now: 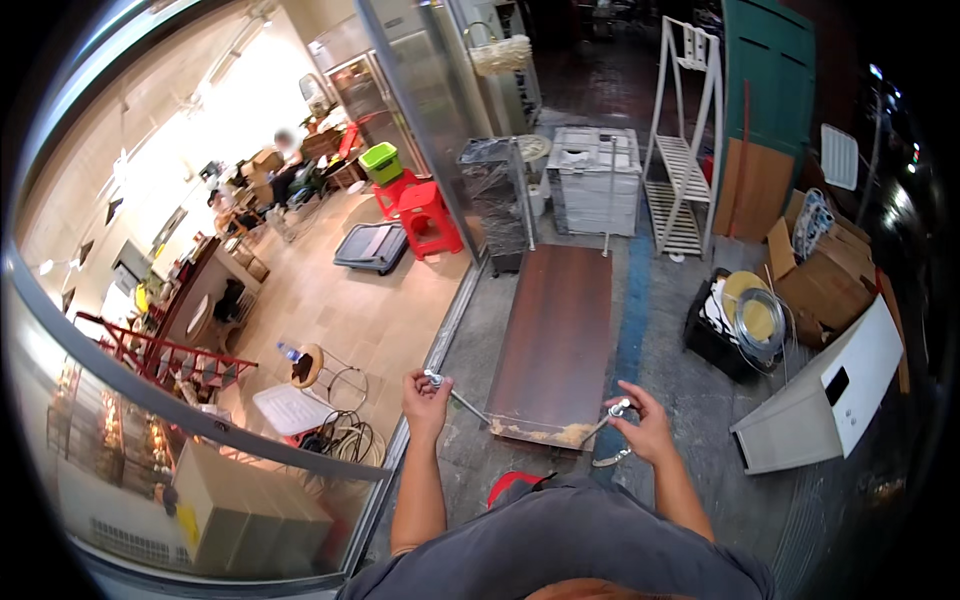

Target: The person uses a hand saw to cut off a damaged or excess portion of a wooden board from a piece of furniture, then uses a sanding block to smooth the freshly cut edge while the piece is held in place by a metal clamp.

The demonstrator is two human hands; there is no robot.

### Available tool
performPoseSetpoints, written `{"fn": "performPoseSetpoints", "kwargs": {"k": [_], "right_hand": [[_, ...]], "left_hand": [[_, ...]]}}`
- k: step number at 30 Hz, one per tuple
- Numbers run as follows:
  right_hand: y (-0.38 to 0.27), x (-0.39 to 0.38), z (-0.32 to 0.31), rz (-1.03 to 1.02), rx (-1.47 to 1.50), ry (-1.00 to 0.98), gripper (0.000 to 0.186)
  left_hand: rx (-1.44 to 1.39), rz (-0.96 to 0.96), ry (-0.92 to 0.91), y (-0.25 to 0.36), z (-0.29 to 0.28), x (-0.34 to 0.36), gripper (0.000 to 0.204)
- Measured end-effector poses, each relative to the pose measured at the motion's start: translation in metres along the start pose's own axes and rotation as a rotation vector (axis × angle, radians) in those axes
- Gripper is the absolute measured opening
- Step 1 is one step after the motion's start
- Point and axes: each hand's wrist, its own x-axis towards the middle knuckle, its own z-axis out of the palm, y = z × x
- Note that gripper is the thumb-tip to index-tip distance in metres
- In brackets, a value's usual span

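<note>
A long brown wooden panel (553, 340) lies on the grey floor ahead of me, its near edge worn and pale. At its near left corner, my left hand (428, 402) pinches the shiny end of a slim metal rod (469, 407), which slants down toward the panel. My right hand (645, 425) grips the bright tip of a second metal rod (600, 428) at the near right corner. Whether the rods are fixed to the panel, I cannot tell. A folding knife-like object (612, 458) lies on the floor below my right hand.
Wrapped stacks (598, 180) and a white shelf rack (685, 150) stand beyond the panel. To the right are a black crate (715, 340), cardboard boxes (830, 270) and a pale metal cabinet (825, 400). Left, a glass-door frame (345, 460) borders a lit room with red stools (428, 220).
</note>
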Motion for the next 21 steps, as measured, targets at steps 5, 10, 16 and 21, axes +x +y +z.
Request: {"fn": "performPoseSetpoints", "kwargs": {"k": [5, 10, 16, 21], "right_hand": [[-0.016, -0.015, 0.008, -0.123, 0.130, 0.097, 0.079], [0.053, -0.003, 0.009, -0.113, 0.251, 0.256, 0.054], [0.102, -0.012, 0.055, -0.088, 0.471, 0.225, 0.040], [0.091, -0.007, 0.052, -0.145, 0.628, 0.259, 0.047]], "left_hand": [[-0.318, -0.011, 0.023, -0.023, -0.003, -0.017, 0.020], [-0.427, 0.017, -0.019, -0.012, 0.019, -0.020, 0.045], [-0.728, -0.060, -0.153, -0.037, 0.005, -0.018, 0.051], [-0.866, -0.089, -0.112, -0.022, 0.008, -0.023, 0.038]]}}
